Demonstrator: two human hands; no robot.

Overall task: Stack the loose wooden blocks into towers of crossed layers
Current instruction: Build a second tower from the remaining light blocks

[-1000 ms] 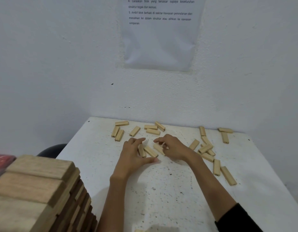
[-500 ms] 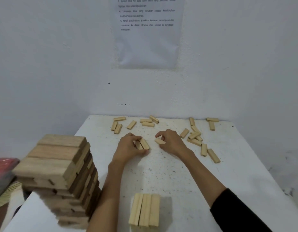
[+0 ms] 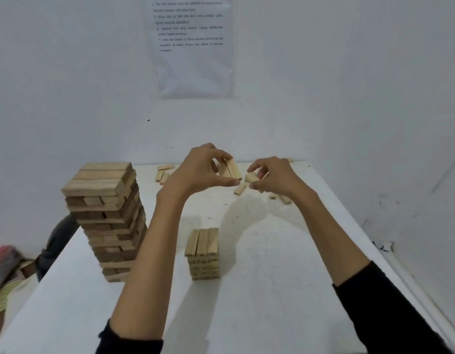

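Both hands are lifting clear of the white table [image 3: 246,315], where a moment ago they were gathering blocks against its surface; they are now hovering in the air above its far half, each carrying wood. That suggests the picking-up is done and a new layer is about to be laid.

At the table's left edge a tall tower [image 3: 106,218] of darker crossed layers is standing. Nearer the middle, a short tower [image 3: 202,251] of pale blocks is waiting, its top three blocks lying side by side with their long axes running away from the viewer.

Above and beyond it, the left hand [image 3: 193,169] is pinching a pair of blocks [image 3: 230,168] between thumb and curled fingers. They are lying side by side, pointing away from the viewer, near ends slanting down and right. To cross the top layer, they would probably need turning sideways.

Just beside it, the right hand [image 3: 277,177] is pinching a single block [image 3: 251,177], its end face pointing toward the left hand and its length mostly hidden by fingers.

Loose blocks [image 3: 165,172] are lying scattered along the far edge.
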